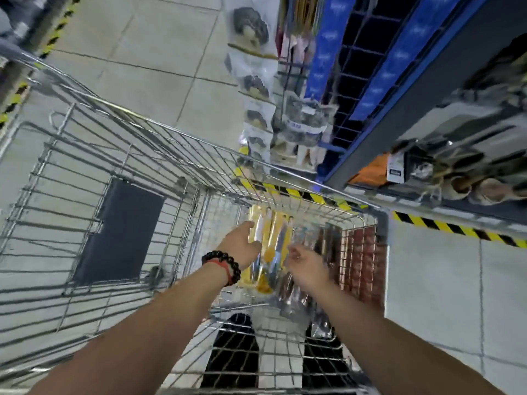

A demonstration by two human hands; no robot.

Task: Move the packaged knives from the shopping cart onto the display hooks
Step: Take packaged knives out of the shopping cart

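Note:
A yellow-backed knife package (272,238) lies in the near compartment of the wire shopping cart (159,129), with darker packaged knives (302,297) stacked to its right. My left hand (242,245), a bead bracelet on its wrist, reaches over the yellow package's left edge with fingers apart. My right hand (309,265) hovers over the package's right side, fingers loosely curled, and nothing is visibly gripped. The view is blurred.
A blue wire display rack (368,67) with hanging packaged goods (253,81) stands at the upper right. Dark shelving with boxed items (470,132) is at the far right. Yellow-black hazard tape (456,226) runs along the floor. A brick-patterned item (362,260) stands against the cart's right wall.

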